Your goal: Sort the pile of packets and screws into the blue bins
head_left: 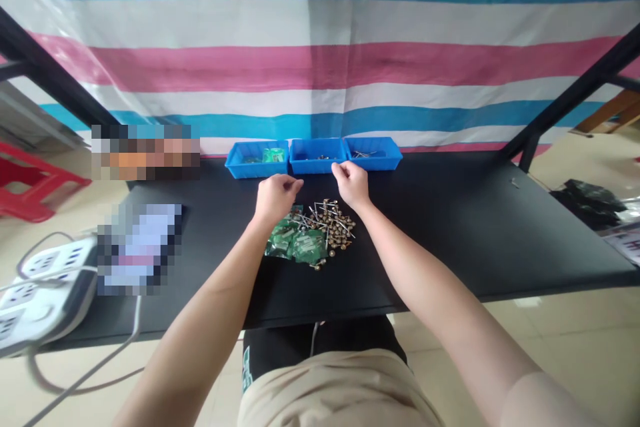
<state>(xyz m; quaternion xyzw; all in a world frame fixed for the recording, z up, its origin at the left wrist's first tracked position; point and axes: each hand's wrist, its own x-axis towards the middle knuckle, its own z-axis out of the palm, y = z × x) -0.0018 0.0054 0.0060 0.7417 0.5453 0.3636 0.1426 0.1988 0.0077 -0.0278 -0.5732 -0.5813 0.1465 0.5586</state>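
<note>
On black tabletop (450, 213), rods (327, 235) at mixed angles

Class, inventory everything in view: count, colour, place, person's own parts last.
Bins: three, blue, row at back
Packets: several, green, left bin and centre
Knobbed fittings: many, brassy, heaped right of the packets
Thin rods: several, silvery, right bin and centre
Tabletop: one, black, centre
Power strip: one, white, left
Cables: several, pale, lower left
Pixelated patches: two, mixed, left
Stool: one, red, far left
Sheet: one, blue, white, pink, behind
Frame posts: two, black, both sides
Crumpled plastic: one, black, far right
Left hand: one, bare, near the packets
Right hand: one, bare, before the bins
Arms: two, bare, below
Shirt: one, beige, bottom
</note>
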